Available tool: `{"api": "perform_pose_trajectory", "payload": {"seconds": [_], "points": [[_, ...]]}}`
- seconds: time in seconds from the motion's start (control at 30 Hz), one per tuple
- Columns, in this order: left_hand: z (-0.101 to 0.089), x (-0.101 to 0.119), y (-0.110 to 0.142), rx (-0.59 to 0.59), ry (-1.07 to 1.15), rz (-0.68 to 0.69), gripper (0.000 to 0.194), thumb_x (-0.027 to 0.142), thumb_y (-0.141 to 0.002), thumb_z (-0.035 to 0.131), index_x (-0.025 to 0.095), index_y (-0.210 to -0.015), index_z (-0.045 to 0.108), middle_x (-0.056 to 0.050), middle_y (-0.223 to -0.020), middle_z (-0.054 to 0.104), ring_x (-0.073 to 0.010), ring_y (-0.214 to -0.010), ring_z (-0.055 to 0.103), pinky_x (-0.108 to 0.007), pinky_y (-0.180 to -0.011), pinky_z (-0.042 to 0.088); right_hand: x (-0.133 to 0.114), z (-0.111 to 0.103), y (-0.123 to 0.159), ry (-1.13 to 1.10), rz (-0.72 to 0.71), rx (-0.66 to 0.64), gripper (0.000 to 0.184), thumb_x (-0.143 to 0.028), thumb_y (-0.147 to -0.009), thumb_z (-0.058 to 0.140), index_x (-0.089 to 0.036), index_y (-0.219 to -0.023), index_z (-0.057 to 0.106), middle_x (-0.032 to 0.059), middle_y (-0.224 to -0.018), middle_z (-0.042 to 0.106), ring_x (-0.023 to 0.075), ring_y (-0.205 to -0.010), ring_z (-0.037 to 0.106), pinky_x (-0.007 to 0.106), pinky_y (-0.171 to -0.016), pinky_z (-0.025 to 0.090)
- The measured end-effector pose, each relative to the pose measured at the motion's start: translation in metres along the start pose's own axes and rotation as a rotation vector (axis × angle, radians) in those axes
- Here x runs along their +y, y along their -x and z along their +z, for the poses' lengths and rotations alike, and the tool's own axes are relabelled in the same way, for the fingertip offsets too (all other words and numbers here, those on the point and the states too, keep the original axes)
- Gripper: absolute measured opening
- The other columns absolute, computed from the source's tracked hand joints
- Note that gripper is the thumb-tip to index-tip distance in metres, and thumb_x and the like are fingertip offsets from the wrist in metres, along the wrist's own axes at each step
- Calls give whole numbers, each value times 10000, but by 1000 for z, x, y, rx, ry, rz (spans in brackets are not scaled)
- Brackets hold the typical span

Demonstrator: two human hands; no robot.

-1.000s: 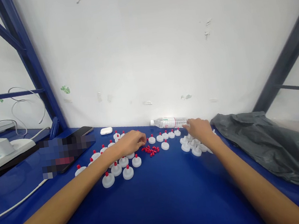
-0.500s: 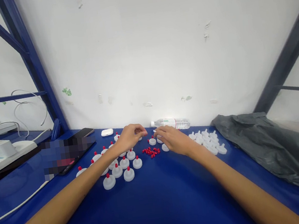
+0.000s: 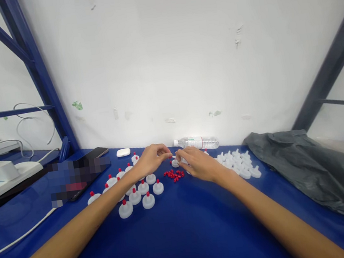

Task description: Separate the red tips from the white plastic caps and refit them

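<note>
My left hand is closed in a pinch on what looks like a small red cap, mostly covered by the fingertips. My right hand grips a white spouted lid; its narrow tip points left and meets the left fingertips. The fingers hide most of this lid. Just below both hands lies a loose pile of red caps. Several white lids topped with red caps stand around and in front of my left forearm. Bare white spouted lids are heaped right of my right hand.
A clear plastic bottle lies against the wall behind the hands. A white earbud case and a dark phone are at the left, near a power strip. A dark grey plastic bag covers the table's right side.
My hands have come together, the right moving slightly left and the left slightly right. The white lid's tip now meets the left fingertips.
</note>
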State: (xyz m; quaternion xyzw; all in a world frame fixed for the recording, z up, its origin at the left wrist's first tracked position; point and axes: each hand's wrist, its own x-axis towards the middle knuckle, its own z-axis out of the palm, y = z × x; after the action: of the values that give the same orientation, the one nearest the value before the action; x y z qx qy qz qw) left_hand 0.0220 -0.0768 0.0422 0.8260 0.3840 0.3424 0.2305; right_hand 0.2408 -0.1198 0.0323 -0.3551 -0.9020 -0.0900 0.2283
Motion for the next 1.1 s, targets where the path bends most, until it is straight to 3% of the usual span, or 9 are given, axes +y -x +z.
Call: {"api": "perform_pose_trajectory", "payload": {"seconds": [0.23,0.47,0.6,0.83,1.1], "points": [[1,-2,1,-62,-20,11,301,456,-932,566,180,-915,685,-48,-866,749,-191,-791,684,-295,-731,525,-4,-3,-1,6,-9,12,35,-193,-1022,467,-211,-1002,489,64,-926,617,233,-881,561,347,-782,445],[3,3,4,-114,-142,96,420,431,-1039,308,209,-779,552,-9,-764,660,-171,-709,592,-291,-702,435,-7,3,-2,43,-62,31,182,-49,-955,392,-224,-914,415,61,-879,559,233,-818,482,350,-743,426],[5,11,7,-82,-216,112,442,412,-1054,253,218,-713,457,16,-652,543,-159,-603,486,-304,-628,360,-10,4,-4,48,-99,62,264,31,-857,374,-221,-926,411,78,-916,556,242,-836,458,365,-758,423],[10,17,12,-9,-300,121,392,368,-1050,250,223,-710,381,24,-617,476,-154,-564,420,-310,-574,308,-16,3,-5,48,-129,133,338,81,-761,364,-225,-899,402,90,-925,543,252,-852,447,371,-776,415],[6,25,15,12,-362,136,346,336,-1051,255,228,-739,358,24,-637,486,-161,-558,415,-313,-579,272,-26,-1,-5,-170,-26,182,247,-26,-909,358,-254,-836,292,41,-837,495,220,-790,450,346,-726,403]]}}
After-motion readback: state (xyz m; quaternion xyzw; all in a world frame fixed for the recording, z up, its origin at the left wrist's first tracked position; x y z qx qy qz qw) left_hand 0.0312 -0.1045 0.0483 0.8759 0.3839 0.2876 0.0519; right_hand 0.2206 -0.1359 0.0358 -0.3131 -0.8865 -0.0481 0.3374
